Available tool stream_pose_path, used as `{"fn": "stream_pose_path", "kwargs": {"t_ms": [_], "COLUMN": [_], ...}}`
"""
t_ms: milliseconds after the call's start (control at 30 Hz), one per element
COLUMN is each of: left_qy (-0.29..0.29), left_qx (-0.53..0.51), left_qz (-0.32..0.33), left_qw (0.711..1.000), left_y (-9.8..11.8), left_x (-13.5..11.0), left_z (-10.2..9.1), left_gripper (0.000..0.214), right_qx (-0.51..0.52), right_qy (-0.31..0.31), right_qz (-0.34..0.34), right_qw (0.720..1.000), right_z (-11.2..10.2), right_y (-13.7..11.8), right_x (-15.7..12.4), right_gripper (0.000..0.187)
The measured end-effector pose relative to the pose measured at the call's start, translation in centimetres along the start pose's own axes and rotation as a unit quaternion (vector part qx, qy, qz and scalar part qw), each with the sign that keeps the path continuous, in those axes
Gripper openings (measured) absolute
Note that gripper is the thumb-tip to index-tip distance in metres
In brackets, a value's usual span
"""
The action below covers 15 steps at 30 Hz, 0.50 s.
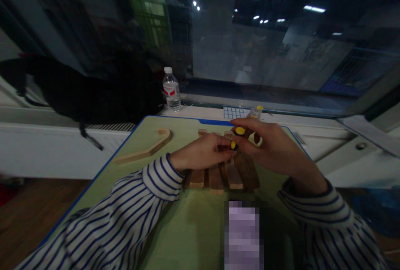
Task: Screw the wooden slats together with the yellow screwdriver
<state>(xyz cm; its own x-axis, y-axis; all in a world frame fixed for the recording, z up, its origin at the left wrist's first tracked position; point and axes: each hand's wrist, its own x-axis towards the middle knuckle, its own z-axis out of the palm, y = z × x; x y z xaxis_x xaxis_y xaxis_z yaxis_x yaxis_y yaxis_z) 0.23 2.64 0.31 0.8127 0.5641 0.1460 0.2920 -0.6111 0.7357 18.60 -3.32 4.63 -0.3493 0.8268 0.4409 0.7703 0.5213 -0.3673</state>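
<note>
Above the middle of the table, my right hand [275, 145] pinches a small round yellow-and-black piece [240, 131] between thumb and fingers. Close beside it, my left hand [204, 151] is closed on another small yellow-and-black piece [233, 145]. What kind of pieces these are, I cannot make out, nor whether they touch each other. Under both hands lies a group of wooden slats [215, 178], side by side and partly covered by my hands. A darker brown wooden part [248, 170] shows at their right.
A curved wooden strip [153, 149] lies on the left of the pale green table [175, 228], which has a blue edge. On the sill behind stand a water bottle [171, 91], a black bag [103, 91] and a clear thing with a yellow cap [259, 108]. A pixelated patch hides the near middle.
</note>
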Motion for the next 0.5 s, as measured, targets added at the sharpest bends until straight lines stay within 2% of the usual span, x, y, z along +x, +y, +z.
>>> {"fn": "stream_pose_path", "kwargs": {"t_ms": [200,500], "left_qy": [0.002,0.004], "left_qx": [-0.005,0.030], "left_qz": [-0.014,-0.012], "left_qw": [1.000,0.999], "left_y": [0.03,0.21], "left_x": [0.03,-0.03], "left_z": [0.02,-0.09], "left_gripper": [0.022,0.025], "right_qx": [0.004,-0.007], "right_qy": [-0.010,0.006], "right_qz": [-0.004,-0.011], "right_qw": [1.000,1.000], "right_z": [-0.09,0.12], "right_y": [-0.04,0.51], "right_x": [-0.01,0.08], "right_gripper": [0.030,0.026]}}
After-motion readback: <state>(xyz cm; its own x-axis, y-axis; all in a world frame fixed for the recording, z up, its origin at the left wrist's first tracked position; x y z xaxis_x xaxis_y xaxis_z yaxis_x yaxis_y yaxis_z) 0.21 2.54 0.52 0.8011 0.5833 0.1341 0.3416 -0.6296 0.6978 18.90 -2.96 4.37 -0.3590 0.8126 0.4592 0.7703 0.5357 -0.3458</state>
